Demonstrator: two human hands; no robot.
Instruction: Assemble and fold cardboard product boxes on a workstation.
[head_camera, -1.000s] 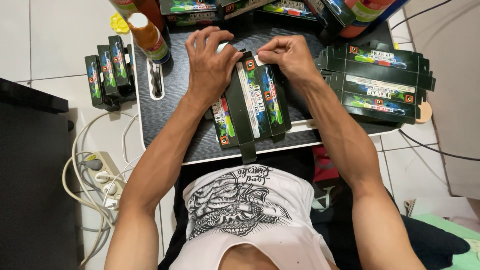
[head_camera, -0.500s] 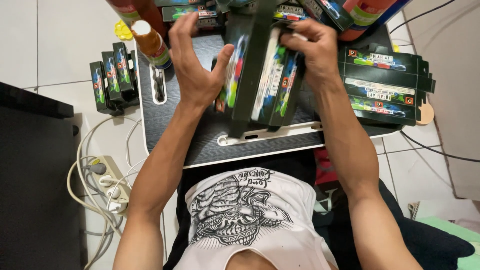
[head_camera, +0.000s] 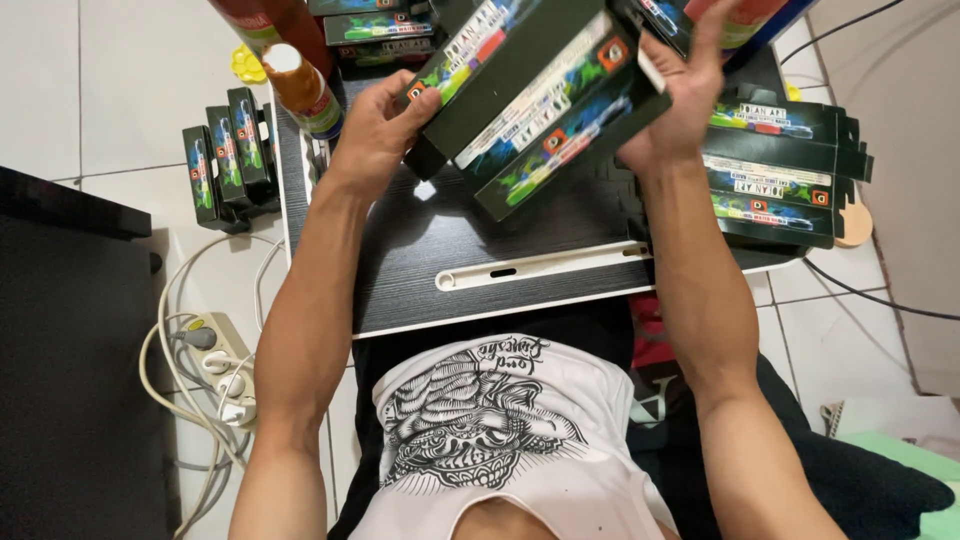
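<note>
Both my hands hold a bundle of long dark green printed cartons (head_camera: 540, 100) raised above the black lap table (head_camera: 470, 260), tilted with the right end higher. My left hand (head_camera: 375, 125) grips the bundle's lower left end. The upper right end is gripped by my right hand (head_camera: 675, 110). A flat stack of the same cartons (head_camera: 775, 175) lies on the table's right side, just beside my right forearm.
An orange-capped bottle (head_camera: 305, 90) stands at the table's far left corner. Several upright cartons (head_camera: 225, 155) sit on the tiled floor to the left. A power strip with white cables (head_camera: 215, 360) lies lower left, beside a black cabinet (head_camera: 70, 380). More cartons (head_camera: 380, 30) lie at the far edge.
The carton bundle went from lying on the table to being lifted and tilted up toward the far right, with both hands staying on its ends.
</note>
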